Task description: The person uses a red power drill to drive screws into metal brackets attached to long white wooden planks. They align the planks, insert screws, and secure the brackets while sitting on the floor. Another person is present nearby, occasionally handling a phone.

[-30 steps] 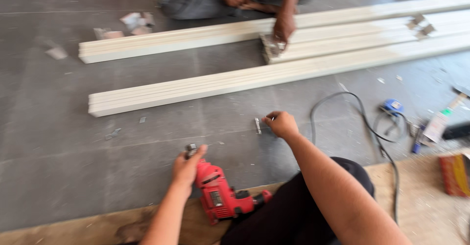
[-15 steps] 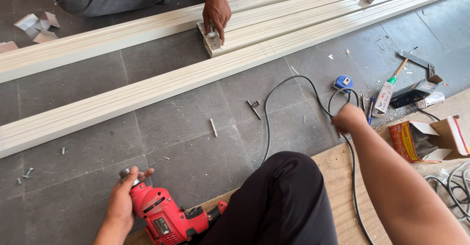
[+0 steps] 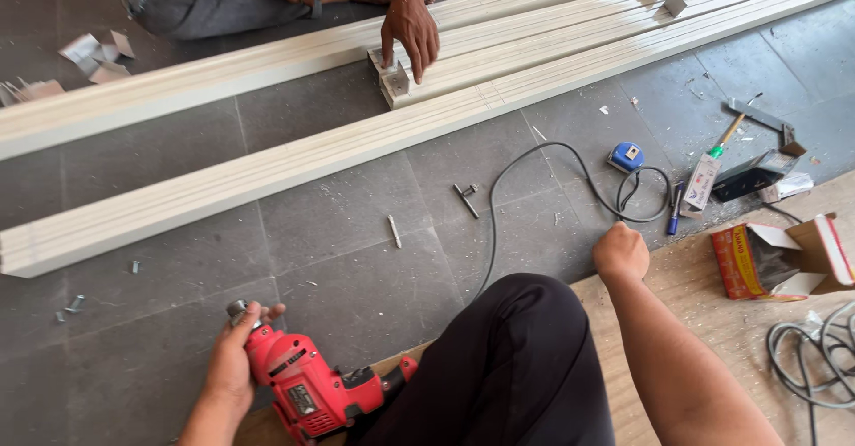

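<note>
Drill (image 3: pixel 307 388), red, lies low on the grey floor (image 3: pixel 356 232) beside our black-trousered knee (image 3: pixel 508 357); we see our left hand (image 3: pixel 233 361) at its front end, fingers (image 3: pixel 258 314) curled around the metal chuck (image 3: pixel 239 309). Our right hand (image 3: pixel 621 252) rests as a closed fist on the edge of a wooden board (image 3: pixel 712 321), holding nothing we can see, close to the black cable (image 3: pixel 525 174) that loops across the floor. Just beyond it lie a blue tape measure (image 3: pixel 626 156) and an open red carton (image 3: pixel 775 259). Across the long white beams (image 3: pixel 267 165), another person's hand (image 3: pixel 410 32) presses on a small metal bracket (image 3: pixel 394 79). Loose screws (image 3: pixel 76 302) lie left of the drill.
</note>
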